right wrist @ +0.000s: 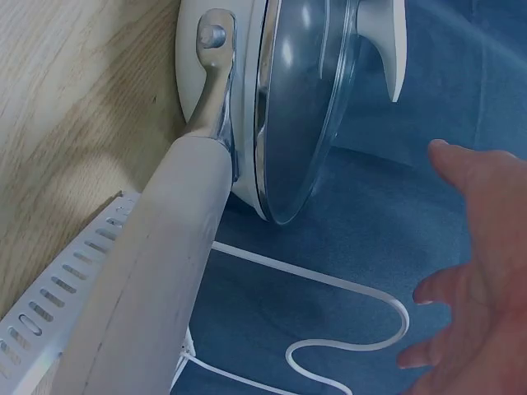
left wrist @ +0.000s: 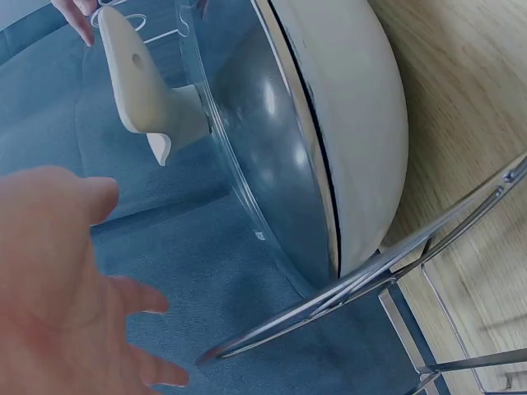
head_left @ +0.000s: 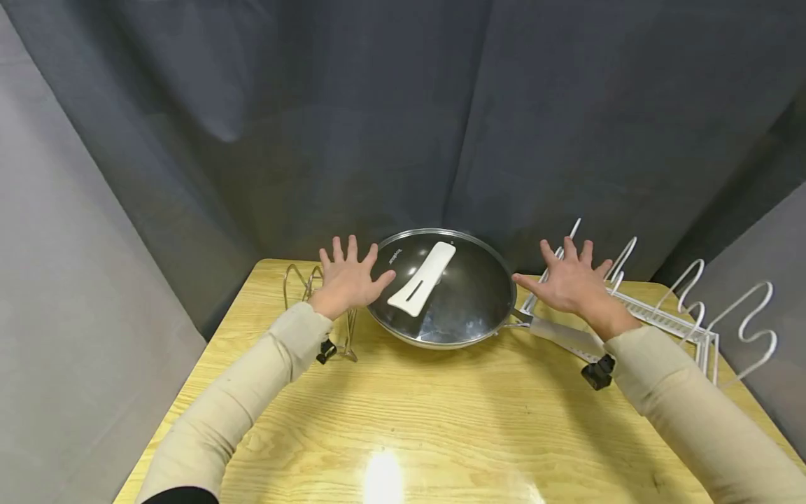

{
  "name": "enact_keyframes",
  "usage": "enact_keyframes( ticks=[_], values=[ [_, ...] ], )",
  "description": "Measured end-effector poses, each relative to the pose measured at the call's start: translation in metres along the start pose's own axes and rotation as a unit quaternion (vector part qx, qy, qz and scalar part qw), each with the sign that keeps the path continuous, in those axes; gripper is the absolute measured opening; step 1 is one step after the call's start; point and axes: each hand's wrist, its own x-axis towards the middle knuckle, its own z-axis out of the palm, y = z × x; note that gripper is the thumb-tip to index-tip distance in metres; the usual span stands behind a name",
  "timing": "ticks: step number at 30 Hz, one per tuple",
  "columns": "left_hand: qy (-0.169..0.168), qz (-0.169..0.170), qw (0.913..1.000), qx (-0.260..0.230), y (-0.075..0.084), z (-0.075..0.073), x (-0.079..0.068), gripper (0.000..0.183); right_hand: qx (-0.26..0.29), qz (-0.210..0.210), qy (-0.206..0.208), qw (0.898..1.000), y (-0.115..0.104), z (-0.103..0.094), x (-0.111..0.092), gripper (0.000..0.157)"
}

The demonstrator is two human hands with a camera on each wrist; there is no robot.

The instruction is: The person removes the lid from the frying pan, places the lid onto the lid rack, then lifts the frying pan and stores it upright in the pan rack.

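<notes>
Left grip (head_left: 349, 281): released, fingers spread
Right grip (head_left: 571, 281): likewise released
Pan (left wrist: 362, 123): on the surface (head_left: 390, 399), between them; likely heavy, stiff; best held by long handle (head_left: 562, 334)
Lid (head_left: 472, 294): covering pan; probably slippery, fragile; take white knob (head_left: 423, 278)

Lettering (head_left: 395, 257) on wok lid (head_left: 478, 290) too small to read. Surface (head_left: 441, 413) near edge cut off. By left edge, chrome wire rack (left wrist: 362, 276) partly behind left sleeve (head_left: 242, 388); by right edge, white rack (head_left: 667, 318) partly behind right sleeve (head_left: 705, 413). Wok (left wrist: 362, 140) cropped, both wrist views.

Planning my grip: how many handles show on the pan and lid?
2: the white lid handle on top; the long pan handle toward the right hand. Another behind may be hidden.
</notes>
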Motion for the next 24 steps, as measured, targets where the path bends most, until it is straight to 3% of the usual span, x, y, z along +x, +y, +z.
enact_keyframes(
  ticks=[8, 13, 18, 24],
  values=[
    [0.006, 0.007, 0.9998, -0.019, 0.005, 0.000, 0.000, 0.075, 0.003, -0.021, 0.018, 1.000, 0.002, 0.003, -0.001, 0.098],
    [0.057, 0.049, 0.9958, -0.052, 0.013, 0.002, 0.001, 0.068, 0.005, -0.055, 0.041, 0.998, 0.002, 0.002, -0.007, 0.089],
    [0.106, 0.083, 0.9879, -0.078, 0.025, 0.000, 0.004, 0.056, 0.015, -0.082, 0.063, 0.995, 0.000, -0.001, -0.010, 0.072],
    [0.100, 0.089, 0.9857, -0.102, 0.038, 0.001, 0.009, 0.052, 0.007, -0.135, 0.104, 0.985, 0.001, -0.003, -0.018, 0.046]
  ],
)
